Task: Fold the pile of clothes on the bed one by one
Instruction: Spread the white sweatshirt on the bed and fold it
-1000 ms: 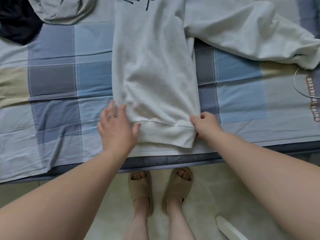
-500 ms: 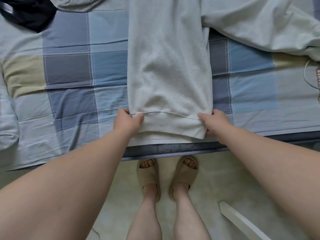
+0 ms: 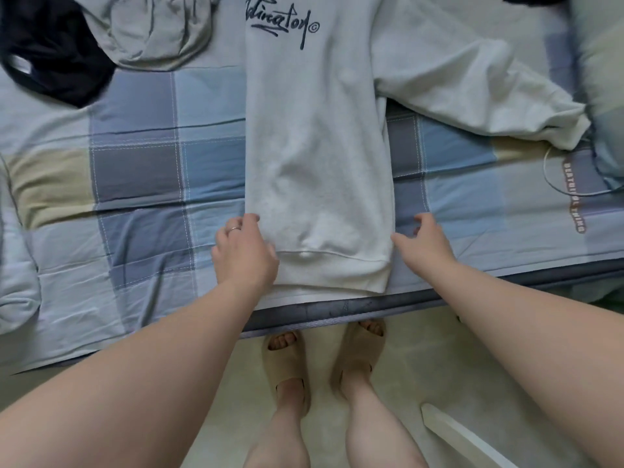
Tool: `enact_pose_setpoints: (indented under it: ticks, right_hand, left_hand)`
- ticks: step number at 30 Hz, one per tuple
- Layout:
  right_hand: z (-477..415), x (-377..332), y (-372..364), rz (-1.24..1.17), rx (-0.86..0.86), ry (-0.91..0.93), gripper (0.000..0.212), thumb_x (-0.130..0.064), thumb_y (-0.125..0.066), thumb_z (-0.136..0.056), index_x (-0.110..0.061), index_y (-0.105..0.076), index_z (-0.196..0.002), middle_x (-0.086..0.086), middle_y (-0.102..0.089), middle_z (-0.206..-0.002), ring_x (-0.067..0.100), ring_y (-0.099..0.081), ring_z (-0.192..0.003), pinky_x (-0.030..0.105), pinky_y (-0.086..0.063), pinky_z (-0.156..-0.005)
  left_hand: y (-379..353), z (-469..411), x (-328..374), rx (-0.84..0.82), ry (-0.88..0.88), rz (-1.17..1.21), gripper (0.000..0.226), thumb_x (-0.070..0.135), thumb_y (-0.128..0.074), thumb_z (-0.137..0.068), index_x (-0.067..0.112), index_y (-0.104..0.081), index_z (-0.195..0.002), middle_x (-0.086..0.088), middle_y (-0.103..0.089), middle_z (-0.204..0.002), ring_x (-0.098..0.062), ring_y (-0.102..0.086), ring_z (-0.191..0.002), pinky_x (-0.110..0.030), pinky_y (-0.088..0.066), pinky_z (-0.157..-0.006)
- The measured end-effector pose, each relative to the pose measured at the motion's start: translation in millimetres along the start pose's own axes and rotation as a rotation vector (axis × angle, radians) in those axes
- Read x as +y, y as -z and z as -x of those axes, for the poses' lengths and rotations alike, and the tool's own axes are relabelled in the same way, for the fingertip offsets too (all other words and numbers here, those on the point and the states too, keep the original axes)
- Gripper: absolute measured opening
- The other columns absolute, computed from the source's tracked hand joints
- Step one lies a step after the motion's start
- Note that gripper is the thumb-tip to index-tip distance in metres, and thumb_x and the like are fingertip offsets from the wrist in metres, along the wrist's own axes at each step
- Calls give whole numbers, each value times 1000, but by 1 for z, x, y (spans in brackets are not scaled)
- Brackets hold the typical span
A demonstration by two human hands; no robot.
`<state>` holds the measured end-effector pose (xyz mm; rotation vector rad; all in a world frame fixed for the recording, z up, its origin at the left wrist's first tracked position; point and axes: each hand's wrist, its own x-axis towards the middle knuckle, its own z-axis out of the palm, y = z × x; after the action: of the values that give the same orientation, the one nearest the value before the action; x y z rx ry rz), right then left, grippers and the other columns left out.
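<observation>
White sweatshirt [image 3: 317,170] lies mid-frame on the bed [image 3: 135,170]; relaxed left hand [image 3: 244,253] touches its edge, right hand [image 3: 426,238] spread open.

The sweatshirt [image 3: 317,157] lies centred on the bed [image 3: 135,170], hem [image 3: 331,271] at the near edge, sleeve [image 3: 472,96] extending right. The bunched garment [image 3: 152,35] lies far left of it; the second garment [image 3: 57,62], farther left.
</observation>
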<state>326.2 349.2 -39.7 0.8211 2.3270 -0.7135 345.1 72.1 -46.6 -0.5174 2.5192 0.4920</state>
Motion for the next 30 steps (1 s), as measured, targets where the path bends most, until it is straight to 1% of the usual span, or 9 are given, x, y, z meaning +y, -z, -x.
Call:
enact_pose_setpoints:
  ticks: [5, 9, 13, 16, 18, 21, 24, 27, 30]
  right_hand:
    - [-40, -42, 29, 308, 72, 259, 59, -34, -52, -97, -24, -33, -152, 3, -35, -158, 32, -29, -143, 49, -28, -114]
    - [-92, -100, 27, 466, 82, 520, 61, -31, -46, -98, -32, -25, -156, -4, -14, -167, 26, -6, -154, 50, -11, -121]
    - [-154, -140, 18, 613, 105, 631, 69, -28, -43, -97, -35, -12, -158, -7, 6, -169, 31, 8, -155, 60, 0, -120]
    - [-202, -123, 30, 689, 95, 669, 75, -47, -40, -99, -36, 3, -159, -9, 15, -168, 28, 13, -155, 64, 2, -118]
    - [-233, -91, 52, 744, 79, 664, 80, -64, -32, -98, -34, 8, -160, -10, 16, -168, 23, 10, -155, 61, 3, -121]
    - [-264, -40, 94, 803, 62, 586, 81, -70, -28, -97, -33, 7, -160, -7, 13, -169, 22, 9, -156, 56, 3, -123]
    - [-271, -20, 130, 756, 90, 619, 81, -60, -47, -97, -27, -10, -160, 1, -4, -170, 27, -9, -154, 48, -12, -122]
    - [-274, -18, 157, 780, 229, 712, 48, -31, -58, -95, -22, -46, -140, 8, -45, -147, 32, -41, -131, 43, -32, -103]
    - [-281, -13, 178, 824, 277, 680, 24, -16, -55, -93, -18, -56, -118, 8, -54, -120, 32, -49, -111, 39, -32, -85]
  left_hand:
    - [7, -32, 46, -47, -298, -125, 55, 27, -54, -97, 24, -38, -149, -8, -22, -165, -31, -15, -150, -46, -27, -115]
    - [-5, -63, 81, -123, -365, -147, 59, 35, -51, -99, 28, -31, -154, -7, -10, -169, -28, -8, -154, -43, -22, -119]
    - [-25, -90, 116, -110, -477, -179, 60, 38, -51, -99, 32, -29, -154, -3, -9, -169, -28, -9, -155, -42, -19, -122]
    - [-40, -105, 144, -78, -433, -140, 59, 44, -45, -100, 35, -24, -155, 3, -6, -170, -26, -8, -155, -47, -20, -121]
    - [-49, -114, 163, -68, -326, -117, 56, 51, -39, -101, 39, -21, -153, 6, -3, -169, -30, -5, -155, -56, -18, -119]
    - [-60, -120, 199, -73, -101, -149, 58, 63, -30, -99, 39, -22, -151, 4, -1, -169, -38, -3, -153, -67, -12, -113]
    - [-64, -121, 242, -2, 49, -129, 73, 67, -33, -96, 22, -28, -152, -9, -7, -169, -39, -7, -152, -65, -13, -115]
    - [-65, -126, 276, 144, -91, -127, 85, 61, -49, -94, 17, -14, -158, -9, -6, -169, -35, -7, -154, -59, -15, -119]
    - [-64, -138, 307, 225, -313, -175, 91, 44, -66, -87, 25, -11, -158, -8, -4, -169, -34, -6, -154, -55, -15, -120]
